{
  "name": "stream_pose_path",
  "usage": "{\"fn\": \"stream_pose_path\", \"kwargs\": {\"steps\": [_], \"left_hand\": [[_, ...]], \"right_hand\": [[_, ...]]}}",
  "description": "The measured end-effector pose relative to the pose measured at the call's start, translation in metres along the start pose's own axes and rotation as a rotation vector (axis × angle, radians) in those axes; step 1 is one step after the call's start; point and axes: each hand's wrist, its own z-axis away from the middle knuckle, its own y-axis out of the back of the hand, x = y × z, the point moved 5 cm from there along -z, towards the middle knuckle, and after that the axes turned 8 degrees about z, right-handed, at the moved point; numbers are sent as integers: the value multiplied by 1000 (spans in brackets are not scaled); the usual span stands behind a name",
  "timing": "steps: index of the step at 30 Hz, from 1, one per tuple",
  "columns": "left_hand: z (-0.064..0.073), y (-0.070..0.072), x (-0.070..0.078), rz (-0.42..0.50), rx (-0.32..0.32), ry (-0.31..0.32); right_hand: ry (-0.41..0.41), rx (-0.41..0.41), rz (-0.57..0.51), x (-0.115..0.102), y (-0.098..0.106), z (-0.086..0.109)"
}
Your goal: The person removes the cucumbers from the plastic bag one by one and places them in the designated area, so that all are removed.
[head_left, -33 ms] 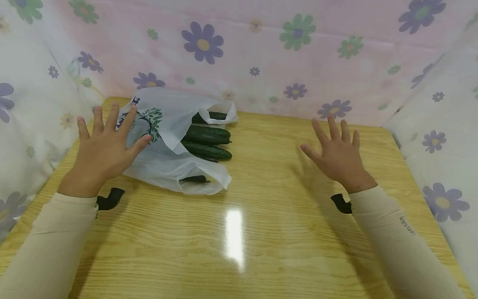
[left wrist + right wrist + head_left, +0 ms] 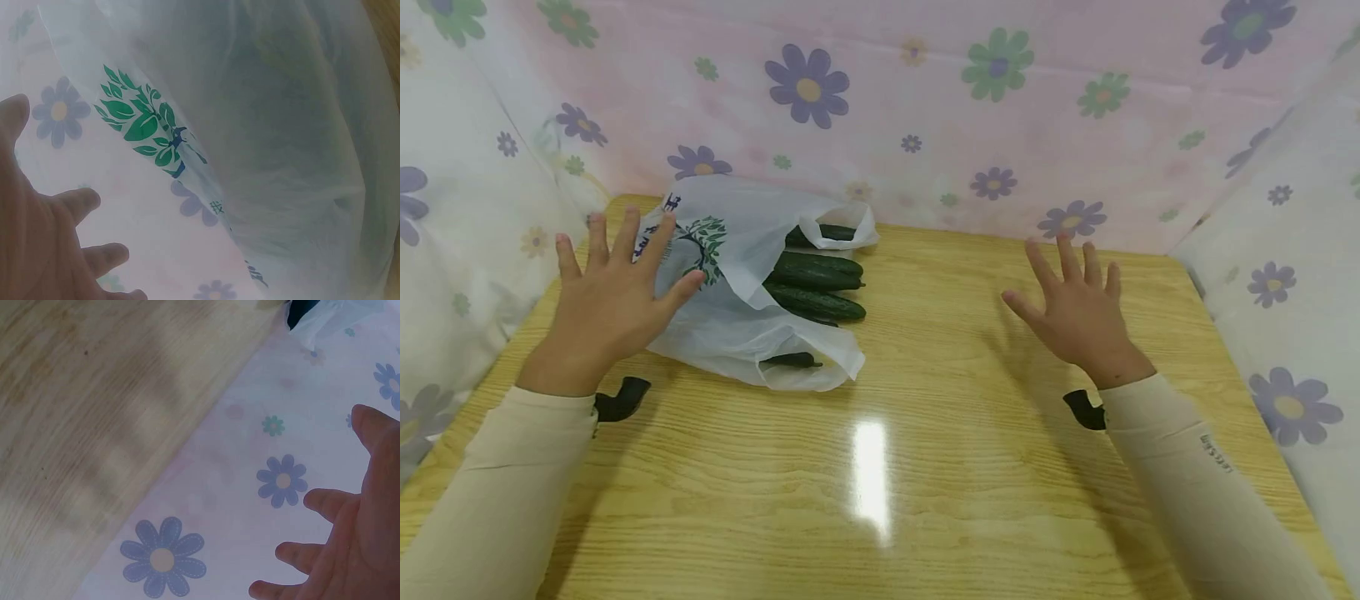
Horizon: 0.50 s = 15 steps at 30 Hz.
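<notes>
right hand (image 2: 1075,321) barely shifted, both hands (image 2: 606,312) spread, cucumbers (image 2: 817,271) partly hidden in plastic bag (image 2: 718,329)

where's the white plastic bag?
Head view: the bag lies at left on the yellow wood-grain table, partly behind the left hand, dark green cucumbers at its mouth.

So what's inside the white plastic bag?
Dark green cucumbers show at the open end of the bag, including through both handle loops. Their other ends and anything deeper are covered, so the total can't be told.
</notes>
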Motion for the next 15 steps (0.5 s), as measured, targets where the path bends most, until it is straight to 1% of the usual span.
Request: {"fn": "stream_pose_path", "kwargs": {"steps": [7, 15], "left_hand": [[-1, 2, 4, -10, 13, -11], [-4, 4, 11, -21, 7, -30]], "right_hand": [[-2, -7, -4, 0, -5, 0], [3, -7, -12, -5, -4, 2]]}}
